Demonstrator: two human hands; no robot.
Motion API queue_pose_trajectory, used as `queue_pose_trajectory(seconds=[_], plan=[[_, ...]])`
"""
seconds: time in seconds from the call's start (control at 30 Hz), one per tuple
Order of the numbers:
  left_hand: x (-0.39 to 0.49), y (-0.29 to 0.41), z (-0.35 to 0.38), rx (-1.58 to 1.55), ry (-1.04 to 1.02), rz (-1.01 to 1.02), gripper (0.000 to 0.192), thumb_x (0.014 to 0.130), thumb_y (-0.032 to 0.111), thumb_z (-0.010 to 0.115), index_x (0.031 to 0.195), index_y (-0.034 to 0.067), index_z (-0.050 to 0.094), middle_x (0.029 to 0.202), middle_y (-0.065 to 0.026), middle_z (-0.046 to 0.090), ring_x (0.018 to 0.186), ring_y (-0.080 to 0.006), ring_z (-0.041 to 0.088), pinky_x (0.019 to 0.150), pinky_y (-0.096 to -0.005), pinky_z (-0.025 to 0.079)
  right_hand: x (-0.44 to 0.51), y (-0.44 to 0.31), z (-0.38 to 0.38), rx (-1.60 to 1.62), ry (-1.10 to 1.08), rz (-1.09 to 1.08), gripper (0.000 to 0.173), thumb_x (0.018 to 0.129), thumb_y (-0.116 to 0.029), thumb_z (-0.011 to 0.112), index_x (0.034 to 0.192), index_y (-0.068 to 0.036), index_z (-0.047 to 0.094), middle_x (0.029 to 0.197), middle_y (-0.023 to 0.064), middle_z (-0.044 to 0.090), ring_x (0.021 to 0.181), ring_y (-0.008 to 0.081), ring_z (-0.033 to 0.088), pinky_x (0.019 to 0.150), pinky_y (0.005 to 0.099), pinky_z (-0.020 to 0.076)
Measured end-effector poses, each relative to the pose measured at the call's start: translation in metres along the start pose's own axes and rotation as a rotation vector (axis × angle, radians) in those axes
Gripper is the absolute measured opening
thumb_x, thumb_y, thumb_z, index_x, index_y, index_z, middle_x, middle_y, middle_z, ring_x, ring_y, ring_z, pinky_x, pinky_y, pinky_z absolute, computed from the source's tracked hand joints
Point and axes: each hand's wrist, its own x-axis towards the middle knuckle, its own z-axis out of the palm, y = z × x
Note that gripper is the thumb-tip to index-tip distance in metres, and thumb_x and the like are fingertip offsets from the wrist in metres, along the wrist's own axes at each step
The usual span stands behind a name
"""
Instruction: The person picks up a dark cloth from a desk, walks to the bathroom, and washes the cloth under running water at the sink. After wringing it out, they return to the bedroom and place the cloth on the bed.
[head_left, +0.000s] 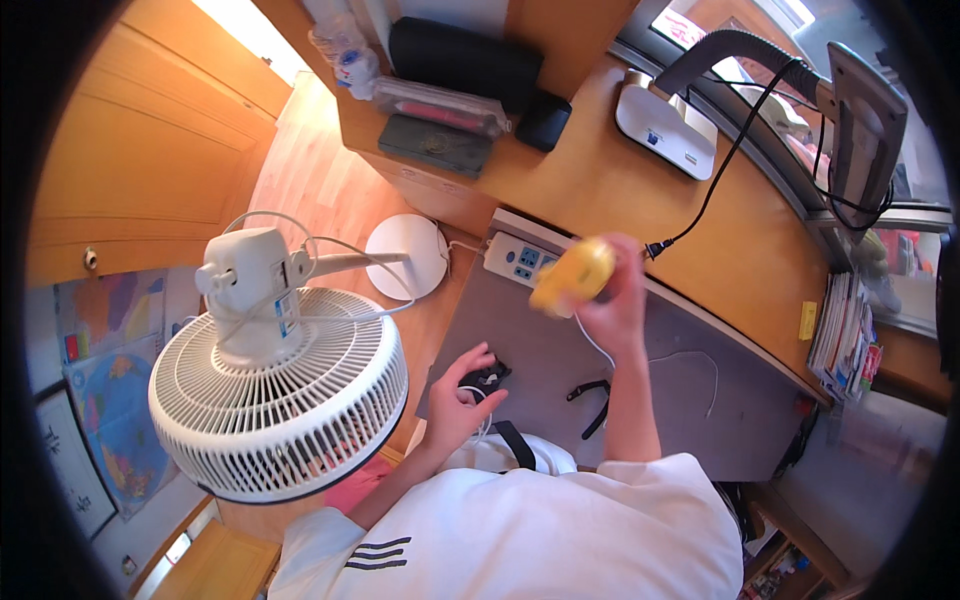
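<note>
My right hand (619, 307) is raised over the grey desk surface (540, 352) and grips a yellow object (577, 271), too blurred by motion to name. Below it on the desk lies a black strap-like item (591, 405). My left hand (459, 401) is near the desk's left edge, thumb and fingers spread. Close to those fingers are a small black object (487, 375), partly covered by the hand, and a looped white cable (484, 427). A white power strip (517, 259) with blue sockets sits at the desk's back edge, partly behind the yellow object.
A white standing fan (274, 397) looms at left, its round base (405, 259) on the floor. On the wooden ledge stand a desk lamp (667, 124) with a dangling black plug (658, 249), a dark box (435, 145) and a pencil case (442, 105). Books (844, 337) stack at right.
</note>
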Motion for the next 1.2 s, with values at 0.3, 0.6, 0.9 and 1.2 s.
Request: queue_pose_trajectory(seconds=[0.3, 0.6, 0.9, 1.2], plan=[[0.027, -0.004, 0.012, -0.286, 0.103, -0.069, 0.06, 0.078, 0.003, 0.076, 0.129, 0.0, 0.044, 0.109, -0.0096, 0.063, 0.083, -0.0102, 0.066, 0.059, -0.0183, 0.053, 0.065, -0.011, 0.028, 0.013, -0.481, 0.027, 0.063, 0.066, -0.022, 0.086, 0.12, -0.003, 0.06, 0.127, 0.0132, 0.058, 0.119, 0.026, 0.055, 0.095, 0.036, 0.0467], [0.023, -0.011, 0.013, -0.289, 0.078, -0.075, 0.062, 0.078, 0.006, 0.077, 0.129, 0.0, 0.043, 0.109, -0.0099, 0.063, 0.087, -0.0113, 0.066, 0.067, -0.0192, 0.054, 0.159, 0.067, 0.026, -0.99, 0.03, -0.339, 0.057, 0.084, -0.028, 0.069, 0.135, -0.012, 0.05, 0.141, 0.0128, 0.048, 0.132, 0.0317, 0.042, 0.108, 0.0446, 0.0355], [0.025, -0.019, 0.006, -0.308, 0.023, -0.109, 0.064, 0.078, 0.004, 0.076, 0.132, 0.0, 0.042, 0.113, -0.0107, 0.06, 0.093, -0.0124, 0.065, 0.071, -0.0204, 0.055, 0.065, 0.061, -0.066, -0.995, 0.063, -0.082, 0.056, 0.085, -0.014, 0.068, 0.137, -0.012, 0.048, 0.147, 0.0138, 0.04, 0.137, 0.0332, 0.035, 0.11, 0.0455, 0.0331], [0.02, -0.023, 0.006, -0.305, 0.014, -0.121, 0.067, 0.077, 0.003, 0.077, 0.133, -0.001, 0.041, 0.113, -0.0105, 0.06, 0.093, -0.0128, 0.065, 0.072, -0.0206, 0.055, 0.095, 0.063, -0.031, -0.896, 0.144, -0.059, 0.06, 0.077, -0.018, 0.077, 0.132, -0.014, 0.053, 0.145, 0.0269, 0.036, 0.129, 0.0419, 0.043, 0.103, 0.0426, 0.0426]])
